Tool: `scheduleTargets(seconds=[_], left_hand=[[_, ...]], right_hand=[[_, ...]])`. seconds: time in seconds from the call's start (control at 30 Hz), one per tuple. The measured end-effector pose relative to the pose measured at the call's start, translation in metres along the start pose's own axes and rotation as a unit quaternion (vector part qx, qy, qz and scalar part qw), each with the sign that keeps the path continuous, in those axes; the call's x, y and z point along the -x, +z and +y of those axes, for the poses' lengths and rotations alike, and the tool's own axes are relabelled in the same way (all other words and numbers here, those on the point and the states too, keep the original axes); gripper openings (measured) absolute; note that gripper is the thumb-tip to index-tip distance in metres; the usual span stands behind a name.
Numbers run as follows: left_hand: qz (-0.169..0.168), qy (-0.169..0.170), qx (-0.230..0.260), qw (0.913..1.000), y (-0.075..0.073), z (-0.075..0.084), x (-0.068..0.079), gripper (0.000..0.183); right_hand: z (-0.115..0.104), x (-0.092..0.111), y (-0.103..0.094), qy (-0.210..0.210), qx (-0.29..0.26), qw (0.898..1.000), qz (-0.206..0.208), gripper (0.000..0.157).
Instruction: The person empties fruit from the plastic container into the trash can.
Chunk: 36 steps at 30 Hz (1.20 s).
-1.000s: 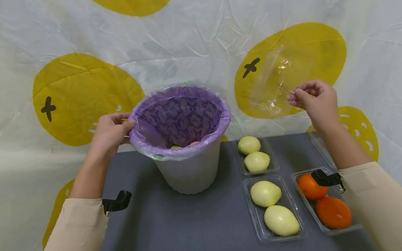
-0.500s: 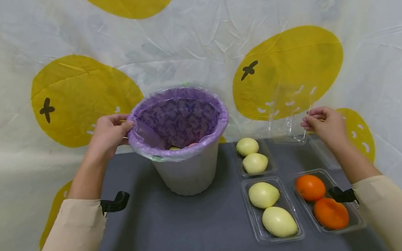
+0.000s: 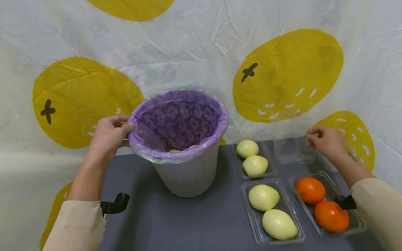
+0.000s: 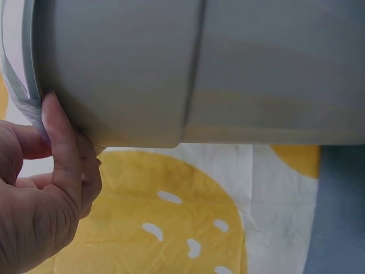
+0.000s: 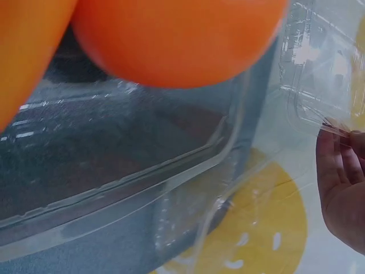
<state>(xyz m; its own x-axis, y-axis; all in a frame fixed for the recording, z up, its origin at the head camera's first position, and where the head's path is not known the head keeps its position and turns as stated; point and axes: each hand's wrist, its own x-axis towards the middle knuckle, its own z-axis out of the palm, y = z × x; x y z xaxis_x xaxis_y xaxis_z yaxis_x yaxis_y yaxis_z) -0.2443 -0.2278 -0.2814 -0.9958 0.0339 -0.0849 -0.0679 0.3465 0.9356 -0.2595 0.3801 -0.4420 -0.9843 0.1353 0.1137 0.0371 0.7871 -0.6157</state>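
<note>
My left hand (image 3: 108,135) grips the rim of a pale bin (image 3: 189,178) between thumb and fingers. A purple patterned liner bag (image 3: 136,140) is folded over that rim, and a few fruits show at its bottom. In the left wrist view, the fingers (image 4: 65,148) lie against the bin's outer wall under the rim. My right hand (image 3: 327,141) pinches the edge of a clear plastic container (image 3: 294,153) low over the table's back edge. The right wrist view has this container (image 5: 319,68) standing out beyond the fingertips, see-through, with nothing visible inside.
Two clear trays, each with two pale yellow fruits (image 3: 264,197), stand right of the bin, one behind the other. Beside the front one, a tray (image 3: 352,230) holds two orange fruits (image 3: 310,190) under my right forearm. A patterned curtain (image 3: 183,47) hangs behind the grey table (image 3: 185,238).
My right hand has come down and slightly right, lowering the clear container from in front of the curtain to the table's back edge. My left hand has stayed on the rim.
</note>
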Motion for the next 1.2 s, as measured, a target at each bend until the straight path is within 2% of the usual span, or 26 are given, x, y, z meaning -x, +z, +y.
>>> scheduleTargets(seconds=[0.1,0.2,0.43,0.6,0.83,1.07,1.2], left_hand=[[-0.001,-0.003,0.002,1.0000,0.000,-0.001,0.000,0.050],[0.000,-0.005,0.002,1.0000,0.000,-0.003,0.000,0.051],[0.004,-0.007,-0.002,1.0000,-0.002,-0.004,0.000,0.052],[0.002,-0.002,-0.003,1.0000,-0.001,-0.005,-0.001,0.051],[0.004,-0.002,-0.007,1.0000,0.002,-0.004,0.000,0.051],[0.007,0.000,-0.005,1.0000,0.000,-0.004,-0.001,0.051],[0.008,0.000,-0.004,1.0000,0.000,-0.003,-0.002,0.051]], right_hand=[[0.006,-0.002,0.004,-0.008,0.021,1.000,-0.007,0.028],[0.009,-0.005,0.008,0.002,0.023,0.999,-0.022,0.026],[0.016,-0.010,0.016,0.013,0.075,0.996,-0.047,0.027],[0.021,-0.008,0.014,0.024,0.087,0.993,-0.072,0.028],[0.028,-0.006,0.011,0.081,0.040,0.989,-0.120,0.033],[0.032,-0.011,0.010,0.095,0.020,0.985,-0.141,0.033],[0.032,-0.013,0.009,0.089,0.044,0.984,-0.148,0.034]])
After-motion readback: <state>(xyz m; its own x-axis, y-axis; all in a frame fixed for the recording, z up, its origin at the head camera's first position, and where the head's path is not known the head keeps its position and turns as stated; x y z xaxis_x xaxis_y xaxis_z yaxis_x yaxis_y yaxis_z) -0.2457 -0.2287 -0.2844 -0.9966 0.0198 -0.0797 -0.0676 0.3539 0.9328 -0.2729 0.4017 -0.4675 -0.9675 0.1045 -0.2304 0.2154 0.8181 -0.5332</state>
